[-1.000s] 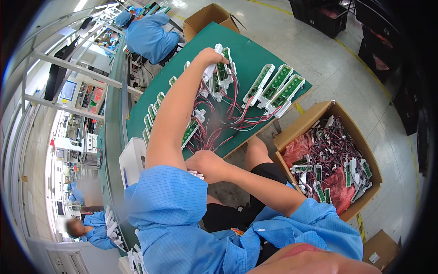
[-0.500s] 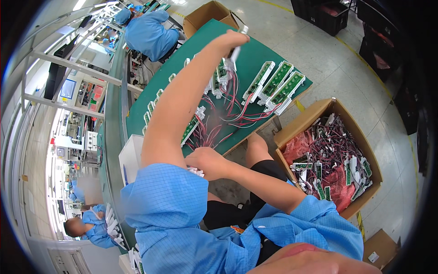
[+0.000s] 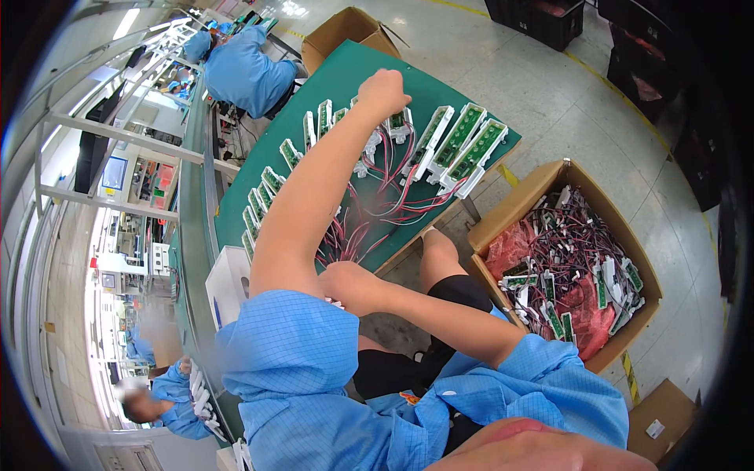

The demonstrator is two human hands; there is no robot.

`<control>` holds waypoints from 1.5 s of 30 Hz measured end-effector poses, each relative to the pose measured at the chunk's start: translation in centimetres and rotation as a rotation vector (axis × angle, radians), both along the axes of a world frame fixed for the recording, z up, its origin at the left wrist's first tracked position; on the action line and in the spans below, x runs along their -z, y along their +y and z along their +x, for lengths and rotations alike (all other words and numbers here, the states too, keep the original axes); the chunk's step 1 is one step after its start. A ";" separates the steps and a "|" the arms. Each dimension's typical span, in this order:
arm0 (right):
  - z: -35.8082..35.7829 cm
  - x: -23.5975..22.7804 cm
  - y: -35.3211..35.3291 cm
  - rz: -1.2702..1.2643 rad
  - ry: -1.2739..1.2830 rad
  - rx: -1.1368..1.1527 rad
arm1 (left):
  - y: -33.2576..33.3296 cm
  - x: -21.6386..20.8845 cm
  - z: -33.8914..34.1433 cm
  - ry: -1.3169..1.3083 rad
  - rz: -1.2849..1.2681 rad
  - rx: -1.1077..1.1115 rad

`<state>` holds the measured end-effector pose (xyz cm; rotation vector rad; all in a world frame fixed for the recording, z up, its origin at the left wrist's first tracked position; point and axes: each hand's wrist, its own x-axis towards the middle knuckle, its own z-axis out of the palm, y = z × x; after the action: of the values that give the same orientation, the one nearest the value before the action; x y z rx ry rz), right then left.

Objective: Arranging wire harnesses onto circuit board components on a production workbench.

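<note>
My left hand (image 3: 383, 88) reaches far across the green table (image 3: 345, 74), fingers curled down onto a white-framed green circuit board (image 3: 400, 120) with red and black wires. Three similar boards (image 3: 459, 145) lie in a row just to its right, and more boards (image 3: 263, 188) line the table's left side. A tangle of red wires (image 3: 377, 208) runs back toward me. Under my left arm, at the table's near edge, my right hand (image 3: 349, 284) is closed around a few small white connectors (image 3: 335, 302).
An open cardboard box (image 3: 514, 208) at my right holds several wired boards on red plastic. A white bin (image 3: 228, 279) stands at my left. A co-worker in blue (image 3: 247, 67) sits at the far end beside another carton (image 3: 345, 27). A second person (image 3: 161, 400) is at lower left.
My left hand lifted a white piece high above the boards, then came down onto the board row. The view shifted slightly. My right hand stayed at the table edge.
</note>
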<state>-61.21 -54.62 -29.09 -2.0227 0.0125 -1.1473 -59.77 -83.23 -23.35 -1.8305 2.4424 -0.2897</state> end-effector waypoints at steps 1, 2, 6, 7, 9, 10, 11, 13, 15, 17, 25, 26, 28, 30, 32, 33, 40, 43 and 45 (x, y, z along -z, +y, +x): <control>0.1 0.2 0.0 0.008 -0.025 0.001 | 0.3 -0.4 -0.9 0.000 0.003 0.004; 0.1 0.5 -0.1 0.014 -0.050 0.001 | 0.5 -0.8 -2.2 0.166 0.092 0.034; 0.4 0.8 0.1 0.039 -0.077 -0.018 | 2.3 -2.0 -4.7 0.224 0.435 0.177; 0.4 0.8 0.0 0.037 -0.037 -0.024 | 2.6 -2.1 -5.0 0.223 0.436 0.177; 0.4 0.9 0.0 0.031 0.001 -0.028 | 2.7 -2.3 -5.3 0.319 0.724 0.046; 0.4 0.9 0.2 0.047 -0.023 -0.028 | 2.6 -1.8 -5.0 0.376 0.751 0.033; 0.5 1.0 0.2 0.063 -0.046 -0.028 | 2.6 -1.5 -4.7 0.374 0.749 0.035; 0.6 0.6 0.3 0.031 -0.064 -0.008 | 2.1 -1.2 -3.9 0.540 0.629 0.058; 0.4 0.5 0.2 0.002 -0.076 0.016 | 1.0 -1.3 -3.7 0.539 0.402 0.016; -0.2 0.3 0.0 0.051 0.004 -0.039 | 0.4 -1.1 -4.1 0.540 0.178 -0.023; -0.1 0.1 0.0 0.076 -0.060 -0.009 | 1.5 0.9 -5.1 0.154 0.044 -0.095; -0.4 -0.2 0.0 0.093 -0.003 -0.057 | 2.1 0.5 -5.2 0.218 -0.039 0.029; 0.1 0.3 0.1 0.061 -0.033 -0.040 | 4.0 -0.3 -6.5 0.420 -0.032 0.265; 0.2 0.9 0.0 0.033 -0.059 -0.021 | 8.0 -0.7 -8.4 0.494 0.092 0.458; 0.1 0.7 0.1 0.000 -0.022 -0.014 | 12.3 -0.6 -9.0 0.419 0.118 0.537; 0.0 0.6 0.1 -0.002 -0.023 -0.011 | 13.7 0.0 -9.1 0.332 0.139 0.493; 0.2 0.4 0.4 0.028 0.055 -0.029 | 12.2 2.9 -6.4 0.286 0.086 0.408; 0.2 0.5 0.2 0.030 0.126 -0.037 | 12.3 2.9 -6.8 0.286 0.097 0.336; 0.4 0.6 0.3 0.035 -0.102 0.070 | 13.0 3.3 -7.7 0.252 0.125 0.224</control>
<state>-60.80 -54.33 -29.71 -1.9438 0.0518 -1.2841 -67.44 -70.27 -26.60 -1.6332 2.7657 0.0876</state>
